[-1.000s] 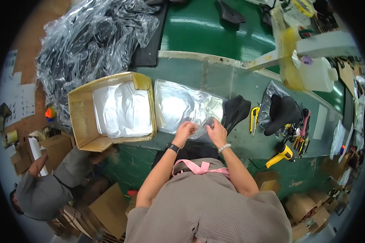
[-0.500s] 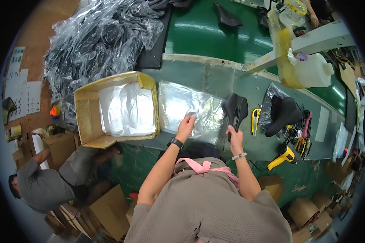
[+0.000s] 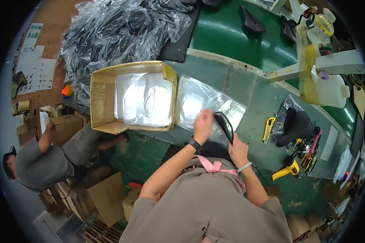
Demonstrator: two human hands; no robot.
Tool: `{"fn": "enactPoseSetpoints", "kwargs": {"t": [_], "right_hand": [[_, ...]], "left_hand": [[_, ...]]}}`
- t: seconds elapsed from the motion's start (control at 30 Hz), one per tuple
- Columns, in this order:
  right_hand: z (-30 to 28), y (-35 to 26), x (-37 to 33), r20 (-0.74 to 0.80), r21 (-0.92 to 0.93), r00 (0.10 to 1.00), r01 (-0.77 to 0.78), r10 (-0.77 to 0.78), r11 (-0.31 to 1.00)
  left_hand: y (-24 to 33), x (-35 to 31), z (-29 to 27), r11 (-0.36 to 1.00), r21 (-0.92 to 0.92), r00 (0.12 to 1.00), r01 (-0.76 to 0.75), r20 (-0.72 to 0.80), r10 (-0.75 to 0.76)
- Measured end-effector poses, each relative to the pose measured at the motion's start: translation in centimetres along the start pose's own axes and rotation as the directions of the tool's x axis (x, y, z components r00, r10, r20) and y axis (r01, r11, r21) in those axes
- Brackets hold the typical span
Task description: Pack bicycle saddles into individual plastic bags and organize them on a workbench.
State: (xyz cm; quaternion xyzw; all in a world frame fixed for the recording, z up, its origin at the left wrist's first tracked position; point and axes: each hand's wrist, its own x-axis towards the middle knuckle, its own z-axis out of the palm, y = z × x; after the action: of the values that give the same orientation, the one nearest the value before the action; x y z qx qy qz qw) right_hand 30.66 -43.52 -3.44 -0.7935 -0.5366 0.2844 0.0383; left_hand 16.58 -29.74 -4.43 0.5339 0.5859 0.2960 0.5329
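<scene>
A black bicycle saddle [image 3: 223, 126] is turned edge-on in front of me, its narrow end toward my body. My right hand [image 3: 238, 150] is closed around that narrow end. Close to the saddle's wide far end is my left hand [image 3: 203, 124], slightly blurred, with its fingers curled in. Whatever those fingers hold is hidden. Beneath the saddle and my left hand lies a flat stack of clear plastic bags [image 3: 194, 97] on the grey-green worktable [image 3: 219, 73].
Left of the bags stands a cardboard box [image 3: 102, 101] with plastic sheets inside. Rightward are a yellow utility knife [image 3: 268, 128], another black saddle [image 3: 298, 127], hand tools and a yellow heat gun [image 3: 287, 168]. Plastic-wrapped goods [image 3: 121, 32] are heaped behind. A person [image 3: 48, 158] works at left.
My right hand has brought the saddle nearer my body and turned it from top-up to edge-on. My left hand has come off the bags to the saddle's far end. The view has shifted.
</scene>
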Motion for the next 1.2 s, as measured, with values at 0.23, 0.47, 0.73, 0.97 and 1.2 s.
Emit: {"fn": "enactPoseSetpoints", "kwargs": {"t": [0.23,0.47,0.73,0.97,1.2], "right_hand": [[-3.8,-2.0,1.8,0.477,0.865,0.877,-0.480,0.061,0.144],[-5.9,-5.1,4.0,0.314,0.912,0.908,-0.207,0.277,-0.354],[-6.1,-13.5,4.1,0.161,0.978,0.961,-0.126,-0.223,0.165],[-8.4,-10.8,4.0,0.094,0.817,0.944,0.109,-0.317,0.566],[-6.4,-4.9,-1.4,0.562,0.632,0.714,-0.045,-0.418,0.774]], "left_hand": [[7.3,-4.1,-3.4,0.721,0.186,0.680,-0.667,0.547,0.488],[10.1,-9.2,-7.5,0.896,-0.024,0.585,-0.444,0.749,0.310],[11.6,2.0,-9.3,0.897,-0.219,0.903,0.383,0.293,-0.314],[16.7,17.9,-24.4,0.648,-0.758,0.950,-0.070,-0.248,-0.188],[7.2,-3.1,-17.3,0.965,0.262,0.805,0.019,0.568,-0.170]]}}
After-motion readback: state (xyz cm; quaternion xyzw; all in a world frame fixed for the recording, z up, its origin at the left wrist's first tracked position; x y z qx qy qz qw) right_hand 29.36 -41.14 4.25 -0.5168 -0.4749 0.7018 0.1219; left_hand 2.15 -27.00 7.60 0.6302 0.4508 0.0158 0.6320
